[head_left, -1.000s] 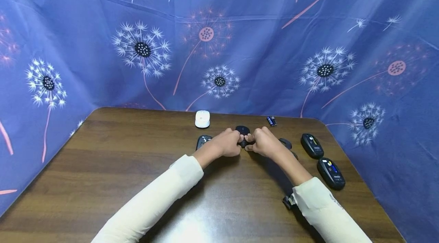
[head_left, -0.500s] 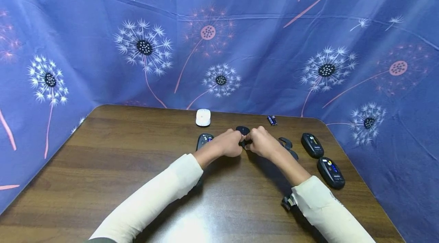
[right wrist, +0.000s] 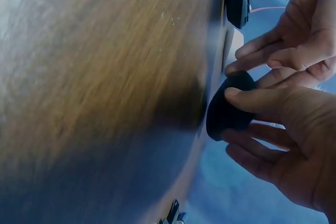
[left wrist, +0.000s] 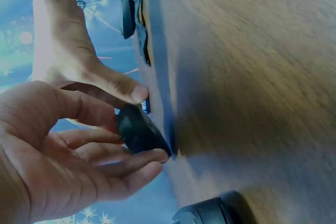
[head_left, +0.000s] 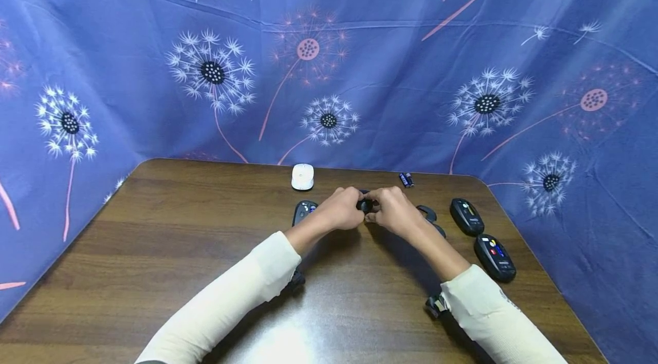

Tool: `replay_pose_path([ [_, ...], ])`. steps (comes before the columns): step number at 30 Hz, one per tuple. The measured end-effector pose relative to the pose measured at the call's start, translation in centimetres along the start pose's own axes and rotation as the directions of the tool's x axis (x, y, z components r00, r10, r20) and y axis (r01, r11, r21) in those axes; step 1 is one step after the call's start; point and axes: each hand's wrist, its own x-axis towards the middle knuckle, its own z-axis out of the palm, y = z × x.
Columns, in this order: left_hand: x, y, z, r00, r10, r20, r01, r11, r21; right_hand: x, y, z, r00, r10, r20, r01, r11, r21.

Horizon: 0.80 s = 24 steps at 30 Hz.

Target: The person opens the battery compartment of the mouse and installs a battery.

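A black computer mouse (head_left: 365, 206) is between my two hands near the back middle of the table, largely hidden by the fingers in the head view. In the left wrist view my left hand (left wrist: 79, 150) pinches the mouse (left wrist: 139, 129) between thumb and fingers. The right wrist view has my right hand (right wrist: 289, 135) gripping the mouse (right wrist: 231, 106), thumb on its upper face and fingers under it. It stands tilted, its lower edge at or just over the tabletop. Behind my left wrist lies another dark mouse (head_left: 305, 211), underside up.
A white mouse (head_left: 303, 176) lies at the back edge, with small batteries (head_left: 406, 180) to its right. Thin black covers (head_left: 428, 214) lie beside my right wrist. Further right, a black mouse (head_left: 466, 216) and a second one (head_left: 495, 258) lie with battery bays exposed.
The mouse has been tipped between my hands, so its back no longer shows beyond them and a rounded dark part faces me. My left fingers have shifted slightly up.
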Motion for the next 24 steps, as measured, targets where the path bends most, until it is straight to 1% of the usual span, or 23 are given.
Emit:
replay_pose_path([
  [2, -0.1, 0.1, -0.1, 1.0, -0.001, -0.017, 0.0, 1.0, -0.016, -0.2, 0.1, -0.1, 1.0, 0.001, -0.023, -0.001, 1.0, 0.019],
  [7, -0.6, -0.1, -0.1, 0.994, 0.026, -0.101, -0.028, 1.0, -0.009, -0.6, 0.1, -0.5, 0.999, 0.024, -0.038, -0.02, 0.995, 0.101],
  [10, -0.8, -0.3, -0.2, 0.987, 0.059, -0.151, -0.062, 0.998, -0.017, -0.8, 0.1, -0.8, 0.998, 0.033, -0.045, -0.027, 0.991, 0.134],
  [13, -1.0, -0.5, -0.3, 0.975, 0.098, -0.199, -0.107, 0.994, -0.034, -0.8, 0.0, -1.0, 0.997, 0.037, -0.068, -0.028, 0.992, 0.127],
  [16, -1.2, -0.7, -0.3, 0.962, 0.133, -0.24, -0.145, 0.989, -0.031, -0.9, 0.1, -1.2, 0.995, 0.053, -0.087, -0.042, 0.991, 0.129],
  [21, -0.9, -1.0, -0.1, 0.948, 0.166, -0.273, -0.192, 0.979, -0.07, -1.0, 0.5, -1.6, 0.99, 0.109, -0.089, -0.09, 0.977, 0.196],
  [24, -1.0, -1.6, -0.1, 0.947, 0.163, -0.276, -0.197, 0.975, -0.102, -0.9, 0.3, -1.4, 0.989, 0.133, -0.07, -0.112, 0.964, 0.242],
])
